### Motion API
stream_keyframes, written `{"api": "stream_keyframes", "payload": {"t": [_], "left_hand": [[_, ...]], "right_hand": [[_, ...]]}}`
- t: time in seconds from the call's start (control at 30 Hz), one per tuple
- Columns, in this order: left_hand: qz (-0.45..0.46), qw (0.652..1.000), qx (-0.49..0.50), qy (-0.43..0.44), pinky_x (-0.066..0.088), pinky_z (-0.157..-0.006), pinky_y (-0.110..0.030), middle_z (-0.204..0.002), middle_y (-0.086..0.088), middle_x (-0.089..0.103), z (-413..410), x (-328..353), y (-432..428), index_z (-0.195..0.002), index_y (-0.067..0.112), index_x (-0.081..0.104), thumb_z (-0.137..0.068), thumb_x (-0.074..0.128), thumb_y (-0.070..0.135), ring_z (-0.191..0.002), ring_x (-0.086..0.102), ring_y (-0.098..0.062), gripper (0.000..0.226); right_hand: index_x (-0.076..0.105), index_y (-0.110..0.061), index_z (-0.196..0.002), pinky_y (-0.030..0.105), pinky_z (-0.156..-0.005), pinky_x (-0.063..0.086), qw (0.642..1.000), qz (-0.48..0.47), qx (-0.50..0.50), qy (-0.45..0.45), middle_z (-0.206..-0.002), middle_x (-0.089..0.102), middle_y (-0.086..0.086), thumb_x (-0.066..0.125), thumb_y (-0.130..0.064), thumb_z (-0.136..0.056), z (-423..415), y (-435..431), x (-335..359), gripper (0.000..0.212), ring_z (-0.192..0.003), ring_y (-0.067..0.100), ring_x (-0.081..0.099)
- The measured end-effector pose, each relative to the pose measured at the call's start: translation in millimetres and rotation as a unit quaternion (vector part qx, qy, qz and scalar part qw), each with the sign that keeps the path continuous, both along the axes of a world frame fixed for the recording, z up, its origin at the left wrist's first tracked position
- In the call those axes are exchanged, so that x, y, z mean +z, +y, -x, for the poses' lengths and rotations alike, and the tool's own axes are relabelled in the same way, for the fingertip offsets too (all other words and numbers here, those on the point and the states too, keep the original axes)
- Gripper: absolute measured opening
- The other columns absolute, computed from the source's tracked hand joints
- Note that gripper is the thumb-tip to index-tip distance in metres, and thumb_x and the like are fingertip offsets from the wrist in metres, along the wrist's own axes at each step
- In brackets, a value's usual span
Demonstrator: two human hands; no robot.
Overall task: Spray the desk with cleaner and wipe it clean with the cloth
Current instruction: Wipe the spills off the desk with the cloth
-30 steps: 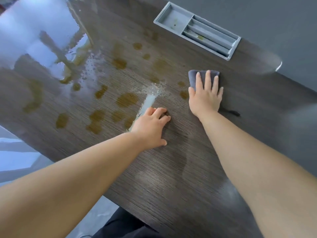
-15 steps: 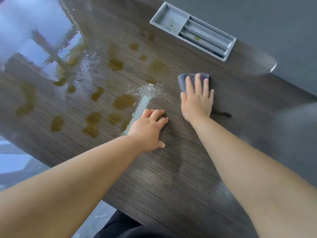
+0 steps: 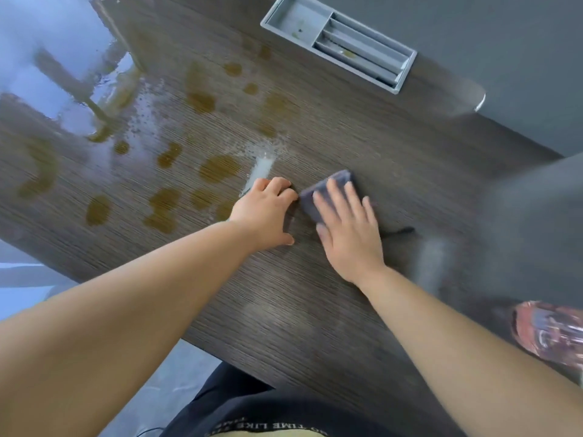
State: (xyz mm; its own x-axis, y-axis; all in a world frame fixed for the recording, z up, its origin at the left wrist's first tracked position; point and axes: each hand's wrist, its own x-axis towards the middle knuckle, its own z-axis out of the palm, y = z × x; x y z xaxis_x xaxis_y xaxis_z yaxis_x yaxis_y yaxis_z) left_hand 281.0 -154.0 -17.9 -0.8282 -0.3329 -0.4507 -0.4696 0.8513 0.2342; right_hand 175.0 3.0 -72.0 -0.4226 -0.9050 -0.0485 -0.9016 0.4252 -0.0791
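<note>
R hand (image 3: 347,234) presses a grey cloth (image 3: 318,193) onto the dark worktop (image 3: 315,310), just beside the L hand (image 3: 265,216).
Worktop is wood-grain laminate, fine lines, glossy and wet at far left. Cloth is soft, folded to a small rectangle, mostly under straight, spread fingers; only its far corner shows. L hand braces on the surface, fingers loosely bent, thumb out, holding nothing. Yellow-brown stains (image 3: 219,168), round blotches, lie left of the hands w/ a pale foamy streak (image 3: 262,167) by the L fingertips. Grey plastic tray (image 3: 337,42), slotted, sits recessed at the far edge. Vs 0.5 s ago: cloth has slid nearer and left, now almost touching the L hand.
</note>
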Motion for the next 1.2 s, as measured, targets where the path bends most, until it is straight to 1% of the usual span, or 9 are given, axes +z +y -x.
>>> {"api": "stream_keyframes", "payload": {"t": [0.1,0.3,0.4,0.47,0.53,0.73,0.93,1.13,1.2], "left_hand": [[-0.006,0.999,0.029,0.043,0.035,-0.104,-0.036,-0.146,0.001,0.027,-7,2,2,-0.137,0.025,0.037,-0.081,0.065,0.042,-0.136,0.017,-0.025,0.065],[0.041,0.99,0.104,0.09,0.033,-0.103,-0.035,-0.137,0.0,0.039,-35,1,21,-0.132,0.025,0.045,-0.088,0.056,0.037,-0.131,0.024,-0.027,0.047],[0.05,0.984,0.15,0.078,0.03,-0.103,-0.036,-0.137,-0.002,0.04,-59,-2,29,-0.132,0.025,0.046,-0.086,0.058,0.038,-0.13,0.025,-0.028,0.049],[0.055,0.982,0.167,0.066,0.029,-0.105,-0.038,-0.138,-0.003,0.039,-77,-4,32,-0.132,0.024,0.047,-0.086,0.058,0.038,-0.131,0.025,-0.029,0.049],[0.052,0.979,0.187,0.061,0.028,-0.106,-0.04,-0.139,-0.004,0.039,-91,-6,35,-0.131,0.023,0.048,-0.086,0.059,0.037,-0.131,0.025,-0.031,0.049],[0.05,0.965,0.253,0.052,0.027,-0.108,-0.039,-0.14,-0.003,0.035,-121,-3,39,-0.128,0.025,0.047,-0.087,0.057,0.04,-0.132,0.022,-0.029,0.045],[0.046,0.953,0.296,0.034,0.024,-0.111,-0.038,-0.144,-0.002,0.028,-144,-1,31,-0.139,0.026,0.037,-0.082,0.06,0.053,-0.135,0.018,-0.027,0.067],[0.024,0.953,0.302,-0.013,0.026,-0.111,-0.038,-0.149,0.0,0.019,-157,0,11,-0.144,0.029,0.026,-0.07,0.066,0.064,-0.137,0.015,-0.026,0.091],[0.027,0.954,0.298,-0.023,0.028,-0.109,-0.037,-0.149,0.001,0.02,-157,1,8,-0.145,0.03,0.024,-0.069,0.064,0.067,-0.136,0.019,-0.025,0.094]], "right_hand": [[0.032,-0.025,-0.145,0.051,-0.11,0.025,0.994,-0.004,0.113,0.0,-0.154,0.029,0.004,0.035,-0.036,-0.095,32,50,0,0.051,-0.14,0.031,0.028],[0.022,-0.022,-0.151,0.055,-0.114,0.015,0.959,0.001,-0.284,-0.016,-0.159,0.013,0.007,0.031,-0.038,-0.098,11,2,7,0.056,-0.145,0.033,0.013],[0.032,-0.021,-0.147,0.055,-0.111,0.025,1.0,0.004,-0.011,-0.004,-0.155,0.026,0.008,0.026,-0.042,-0.095,-32,8,1,0.056,-0.142,0.035,0.024],[0.038,-0.024,-0.144,0.051,-0.111,0.025,0.984,-0.009,0.177,-0.019,-0.153,0.031,0.005,0.031,-0.041,-0.095,-20,29,-1,0.052,-0.14,0.031,0.028],[0.041,-0.026,-0.142,0.052,-0.111,0.026,0.977,-0.006,0.212,-0.01,-0.152,0.034,0.003,0.034,-0.039,-0.095,9,35,-1,0.05,-0.139,0.03,0.031],[0.02,-0.024,-0.151,0.054,-0.114,0.012,0.982,-0.008,-0.188,-0.033,-0.16,0.009,0.005,0.027,-0.044,-0.1,-24,-27,6,0.055,-0.146,0.032,0.007],[0.042,-0.024,-0.142,0.056,-0.107,0.032,0.972,-0.039,0.231,-0.011,-0.152,0.034,0.005,0.029,-0.043,-0.094,-43,-8,5,0.053,-0.137,0.032,0.035],[0.003,-0.031,-0.152,0.05,-0.117,0.006,0.991,-0.054,-0.121,-0.033,-0.16,-0.007,-0.002,0.02,-0.042,-0.101,-24,-65,12,0.054,-0.147,0.026,-0.004],[0.005,-0.029,-0.152,0.052,-0.116,0.008,0.995,-0.051,-0.079,-0.035,-0.16,-0.004,0.003,0.02,-0.044,-0.101,-58,-71,13,0.055,-0.146,0.03,0.0]]}}
